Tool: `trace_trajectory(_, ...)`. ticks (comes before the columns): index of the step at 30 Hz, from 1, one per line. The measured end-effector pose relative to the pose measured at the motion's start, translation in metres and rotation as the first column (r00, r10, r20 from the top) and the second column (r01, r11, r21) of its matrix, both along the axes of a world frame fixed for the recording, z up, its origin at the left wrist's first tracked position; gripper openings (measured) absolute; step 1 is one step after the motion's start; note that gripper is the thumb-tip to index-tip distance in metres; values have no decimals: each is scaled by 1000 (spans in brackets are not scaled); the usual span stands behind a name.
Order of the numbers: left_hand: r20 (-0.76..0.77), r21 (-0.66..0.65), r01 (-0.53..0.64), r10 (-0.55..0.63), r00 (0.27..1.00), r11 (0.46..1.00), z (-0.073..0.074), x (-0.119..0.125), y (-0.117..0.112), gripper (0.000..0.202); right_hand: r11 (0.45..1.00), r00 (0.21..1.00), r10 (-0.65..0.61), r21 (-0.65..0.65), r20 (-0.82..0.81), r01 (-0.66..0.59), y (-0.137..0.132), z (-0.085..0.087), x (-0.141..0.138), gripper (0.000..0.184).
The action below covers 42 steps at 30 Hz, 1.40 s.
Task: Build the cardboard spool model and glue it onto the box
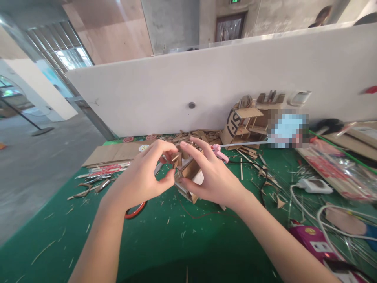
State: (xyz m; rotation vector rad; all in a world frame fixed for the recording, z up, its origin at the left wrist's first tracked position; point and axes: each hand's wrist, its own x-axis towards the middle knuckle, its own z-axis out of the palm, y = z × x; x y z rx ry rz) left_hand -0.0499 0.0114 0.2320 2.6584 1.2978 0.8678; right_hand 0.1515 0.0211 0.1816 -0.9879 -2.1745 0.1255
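A small cardboard model (188,173) is held up above the green mat (165,243) between both hands. My left hand (147,173) pinches its left side with thumb and fingers curled onto a small piece at its top. My right hand (210,175) grips its right side, index finger stretched over the top and thumb underneath. Part of the model is hidden behind my fingers.
Cardboard scraps and slivers litter the mat. A flat cardboard sheet (114,154) and pliers (88,188) lie at left, a red ring (136,211) under my left wrist. A cardboard shelf model (246,125) stands by the white partition (206,78). Cables, a white adapter (313,185) and packets are at right.
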Motion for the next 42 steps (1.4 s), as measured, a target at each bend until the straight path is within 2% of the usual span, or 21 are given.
trace_trajectory(7, -10, 53, 64, -63, 998, 997, 3, -1, -3, 38, 1000, 1000, 16, -12, -21, -16, 2, -2, 3, 71)
trace_trajectory(13, -27, -125, 159, -163, 986, 979, 11, -25, -10, 43, 1000, 1000, -15, -17, 8, 15, 3, -2, 5, 70)
trace_trajectory(16, 71, -121, 193, -186, 980, 974, 13, -29, -12, 42, 999, 1000, -16, -32, 21, 16, 2, 0, 6, 73)
trace_trajectory(18, 96, -111, 166, -156, 983, 980, 11, -25, -10, 40, 1000, 999, 6, -26, 32, -5, 3, 0, 8, 75)
trace_trajectory(22, 16, -101, 93, -92, 996, 990, 8, -16, -6, 36, 1000, 999, 28, 0, 40, -28, 4, -1, 10, 77)
trace_trajectory(30, -18, -180, 115, -120, 993, 977, 11, -16, -7, 37, 999, 999, 45, 22, 19, -45, 4, -3, 11, 81)
trace_trajectory(36, -20, -190, 123, -129, 991, 974, 11, -16, -8, 39, 997, 997, 73, 32, -5, -73, 5, -3, 13, 85)
trace_trajectory(42, -29, -214, 126, -135, 990, 969, 12, -14, -8, 38, 996, 996, 86, 32, -19, -86, 7, -3, 12, 81)
